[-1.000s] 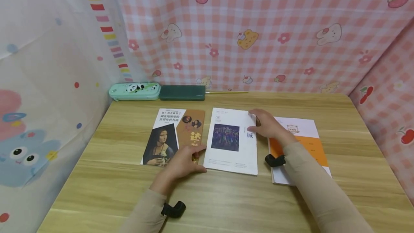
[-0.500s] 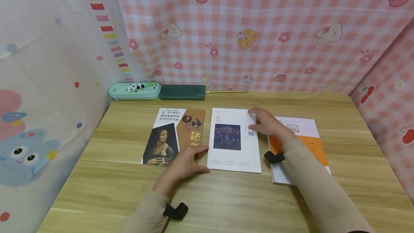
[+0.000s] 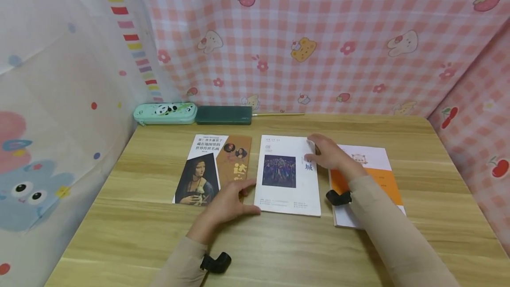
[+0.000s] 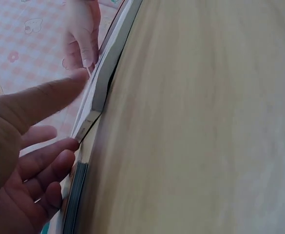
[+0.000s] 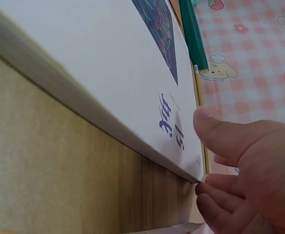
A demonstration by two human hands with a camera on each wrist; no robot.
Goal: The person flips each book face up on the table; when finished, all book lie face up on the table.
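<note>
Book with white cover [image 3: 287, 181] lay flat on the desk [image 3: 287, 247], middle of three, dark square print on its front. Left hand [image 3: 229, 200] was at its left edge, thumb by the near corner, fingers slack and spread rather than wrapped round it. From the left wrist I saw a fingertip at the book's corner; whether the thumb pressed the cover or only hung over it, I couldn't tell. Right hand [image 3: 328, 154] sat at the upper right edge, thumb reaching in toward the cover, fingers loosely bent outside the corner. I read that hand as relaxed against the book too. The thumb hid part of the vertical title from the head camera; right wrist showed more of it, but sideways and cropped.

Book with a portrait [image 3: 199, 176] lay just left, lower right part behind the left hand. White-and-orange book [image 3: 382, 178] lay to the right; right hand and sleeve [image 3: 392, 234] covered much of its left and lower side. Small print on all three was too fine for me to read.

Back edge, left to right: mint pencil case [image 3: 165, 113] with panda, dark green box [image 3: 224, 115], thin stick [image 3: 280, 114]. I couldn't make out what the stick was. In the left wrist view a dark layered edge [image 4: 75, 200] ran below the corner, mostly behind fingers; I couldn't place it. Both forearms ran off the bottom of the head view.
</note>
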